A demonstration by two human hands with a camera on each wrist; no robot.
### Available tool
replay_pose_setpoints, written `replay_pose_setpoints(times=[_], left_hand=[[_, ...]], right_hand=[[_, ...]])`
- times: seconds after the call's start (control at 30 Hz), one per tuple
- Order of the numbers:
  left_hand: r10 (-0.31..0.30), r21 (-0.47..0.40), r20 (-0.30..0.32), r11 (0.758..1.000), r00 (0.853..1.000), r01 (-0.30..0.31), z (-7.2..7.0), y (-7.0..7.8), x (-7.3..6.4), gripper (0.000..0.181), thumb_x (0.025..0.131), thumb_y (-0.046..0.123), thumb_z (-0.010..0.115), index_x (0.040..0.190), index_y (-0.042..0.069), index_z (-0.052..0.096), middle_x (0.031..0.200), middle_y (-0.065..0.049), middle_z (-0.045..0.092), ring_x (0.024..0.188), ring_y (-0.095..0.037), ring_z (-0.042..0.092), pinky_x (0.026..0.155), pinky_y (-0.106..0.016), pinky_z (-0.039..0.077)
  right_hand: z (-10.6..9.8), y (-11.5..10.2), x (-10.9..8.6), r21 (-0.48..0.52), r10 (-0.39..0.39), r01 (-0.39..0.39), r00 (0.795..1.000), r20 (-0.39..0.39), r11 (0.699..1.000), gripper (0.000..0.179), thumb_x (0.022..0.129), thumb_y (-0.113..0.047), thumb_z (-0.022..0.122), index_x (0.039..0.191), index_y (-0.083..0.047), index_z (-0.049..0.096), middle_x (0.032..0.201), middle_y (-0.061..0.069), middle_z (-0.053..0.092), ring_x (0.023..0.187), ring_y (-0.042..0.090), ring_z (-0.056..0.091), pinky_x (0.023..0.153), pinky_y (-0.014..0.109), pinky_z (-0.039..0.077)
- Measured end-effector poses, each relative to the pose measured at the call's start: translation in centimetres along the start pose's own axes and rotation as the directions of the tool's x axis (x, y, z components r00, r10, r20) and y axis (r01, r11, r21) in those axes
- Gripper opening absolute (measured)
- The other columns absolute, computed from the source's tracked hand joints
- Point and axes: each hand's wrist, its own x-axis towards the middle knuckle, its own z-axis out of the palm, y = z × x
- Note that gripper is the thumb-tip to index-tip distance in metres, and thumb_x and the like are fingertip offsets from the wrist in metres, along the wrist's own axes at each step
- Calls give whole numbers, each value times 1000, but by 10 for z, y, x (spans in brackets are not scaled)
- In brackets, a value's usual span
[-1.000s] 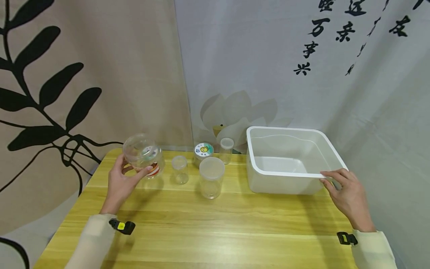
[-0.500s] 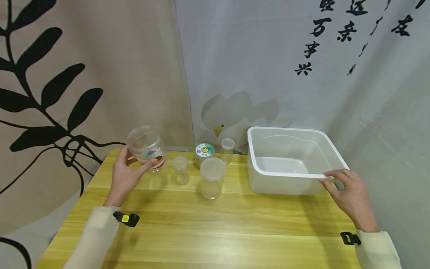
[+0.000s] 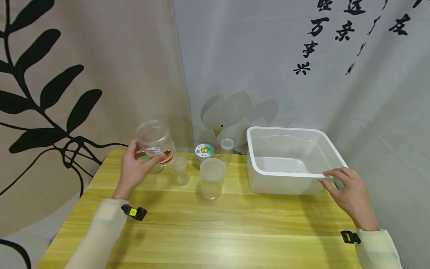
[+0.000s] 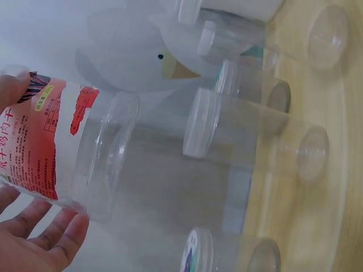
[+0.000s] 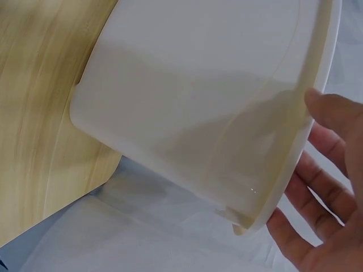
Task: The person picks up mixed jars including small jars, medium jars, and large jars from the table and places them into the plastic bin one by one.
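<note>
My left hand [image 3: 132, 170] grips a large clear plastic jar [image 3: 155, 135], its thumb on one side and fingers round the other. In the left wrist view, this jar's torn red label [image 4: 39, 136] shows, and its lower end hangs above the table. A jar with a printed lid [image 4: 190, 255] stands near it, mostly hidden behind the held jar in the head view. At the near right corner of a white plastic bin [image 3: 282, 184], my right hand [image 3: 351, 194] pinches the rim, thumb on one side and fingers on the other, as the right wrist view shows.
Right of the held jar stand a small lidded jar [image 3: 181, 173], a taller clear jar [image 3: 212, 181], a jar with a picture lid [image 3: 203, 151] and a slim jar [image 3: 227, 152]. A printed curtain [image 3: 235, 56] hangs behind the wooden table [image 3: 215, 231].
My left hand has lifted the large jar and carried it to the right, closer to the small lidded jar. The right hand stays on the bin's rim.
</note>
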Motion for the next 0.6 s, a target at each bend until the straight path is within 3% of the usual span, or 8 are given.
replay_pose_setpoints(times=[0.43, 0.6], left_hand=[[16, -37, 67, 999, 998, -14, 22, 15, 11, 77, 83, 31, 88, 148, 25, 48, 133, 0, 59, 115, -18, 56, 90, -17, 47], [30, -23, 85, 999, 996, -29, 33, 20, 14, 78, 82, 37, 88, 148, 25, 48, 133, -1, 59, 117, -18, 56, 95, -28, 49]], right_hand=[[0, -2, 1, -30, 13, -13, 1000, -2, 999, 33, 66, -6, 93, 96, -7, 79, 90, 9, 73, 83, 25, 56, 74, 27, 39], [-1, -2, 1, -40, 24, -24, 1000, 4, 999, 32, 67, -7, 93, 96, -8, 79, 89, 8, 72, 81, 26, 57, 71, 24, 39]])
